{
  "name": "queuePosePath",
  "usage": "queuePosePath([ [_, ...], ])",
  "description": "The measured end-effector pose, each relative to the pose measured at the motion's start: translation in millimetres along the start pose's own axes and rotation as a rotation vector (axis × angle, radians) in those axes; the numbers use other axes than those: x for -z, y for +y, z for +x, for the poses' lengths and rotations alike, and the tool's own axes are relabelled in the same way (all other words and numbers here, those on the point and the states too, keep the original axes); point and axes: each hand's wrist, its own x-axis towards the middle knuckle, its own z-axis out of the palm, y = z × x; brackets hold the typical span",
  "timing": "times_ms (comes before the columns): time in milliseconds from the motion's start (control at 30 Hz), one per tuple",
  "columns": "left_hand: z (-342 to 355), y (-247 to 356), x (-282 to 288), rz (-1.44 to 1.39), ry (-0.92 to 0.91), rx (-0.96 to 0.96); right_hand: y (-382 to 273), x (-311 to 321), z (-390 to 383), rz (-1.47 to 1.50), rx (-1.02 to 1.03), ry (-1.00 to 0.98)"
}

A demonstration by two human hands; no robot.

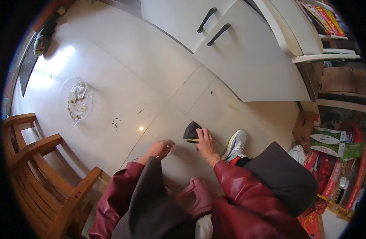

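Note:
My right hand [205,144] is closed on a small dark grey, cloth-like piece with a yellow-green edge [191,130], low over the tiled floor. Its exact kind does not show. To the left of it, my left hand [160,149] hovers with its fingers loosely bent and nothing visible in them. Both arms wear dark red, shiny sleeves. Close to the right hand is my grey and white sneaker [236,144]. Between my legs, in dark grey trousers, a pink plastic stool [199,194] shows in part.
A clear round tray [88,107] with scraps lies on the floor at left, near dark crumbs [115,123]. Wooden chairs [43,159] line the left. White cabinet doors [250,59] with black handles stand ahead. Cartons and colourful packages [328,142] crowd the right.

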Motion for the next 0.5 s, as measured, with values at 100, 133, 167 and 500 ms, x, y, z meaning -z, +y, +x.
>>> queuePosePath([
  [100, -10.2, -12.6, -1.8, -0.149, 0.041, -0.014, 26.1, 3.5, 17.9, 0.514, -0.325, 0.23],
  [133, -13.3, -14.6, 1.2, -0.201, 0.026, 0.031, 40.5, 10.6, 20.8, 0.632, -0.464, 0.269],
  [167, -20.7, -24.6, 3.7, -0.255, 0.024, 0.098, 30.6, 29.2, 29.2, 0.837, -0.588, 0.351],
  [500, -4.7, -2.8, 28.9, -0.172, 0.162, 0.141, 175.6, 65.4, 75.5, 0.106, -0.722, 0.424],
])
